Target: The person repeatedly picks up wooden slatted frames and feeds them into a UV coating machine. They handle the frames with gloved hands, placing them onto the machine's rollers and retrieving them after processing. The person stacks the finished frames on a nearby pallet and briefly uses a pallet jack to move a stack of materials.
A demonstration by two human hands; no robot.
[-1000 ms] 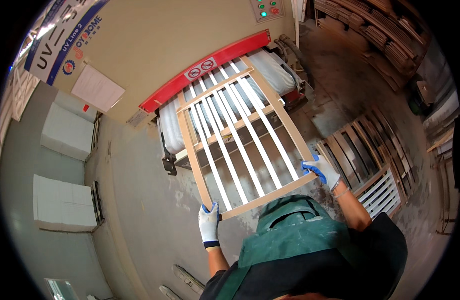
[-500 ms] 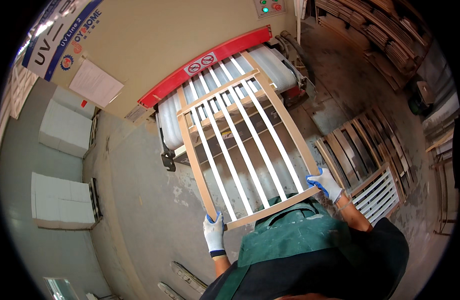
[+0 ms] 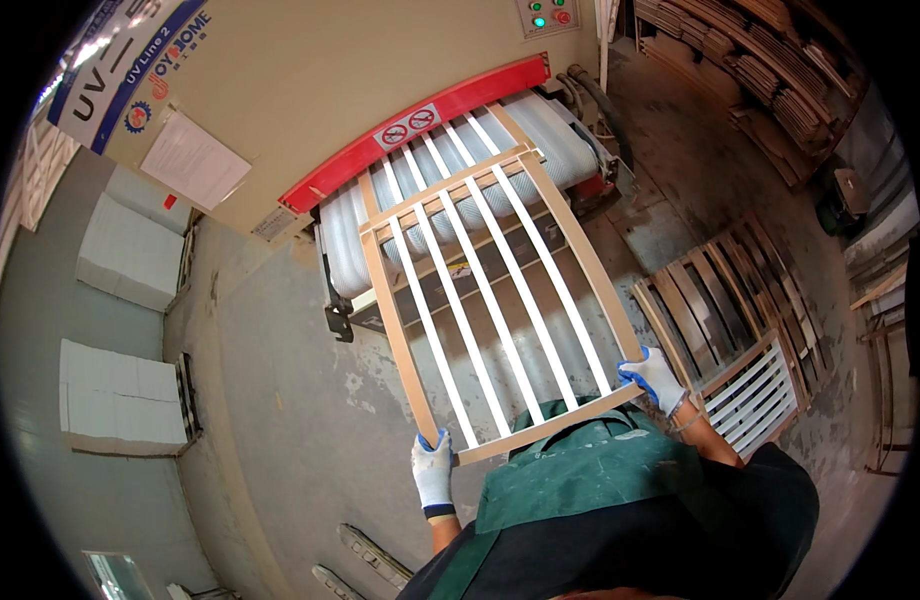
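Note:
A wooden frame with white slats [image 3: 583, 255] slopes from the conveyor down to my waist. My left hand [image 3: 433, 470], in a white glove with blue on its palm side, grips the near left corner. The near right corner is in my gloved right hand [image 3: 657, 380], thumb over the rail. The far end rests at the front of the ribbed conveyor belt [image 3: 562, 135]. Another slatted frame [image 3: 510, 125] lies on that belt, partly under the red guard bar [image 3: 325, 182]; its far part is hidden. The two frames' end rails lie close together.
The beige machine [image 3: 380, 60] stands ahead, with a lit control panel [image 3: 548, 17]. Wooden boards [image 3: 715, 290] and a white-slatted frame [image 3: 755, 400] lie low on the right. White stacks [image 3: 120, 395] stand left; pallet-jack forks [image 3: 375, 555] show below. Brown stacks [image 3: 780, 80] fill the back right.
The held frame has shifted slightly to the right with both hands still on it. The two far rails, seen apart before, now sit nearly together.

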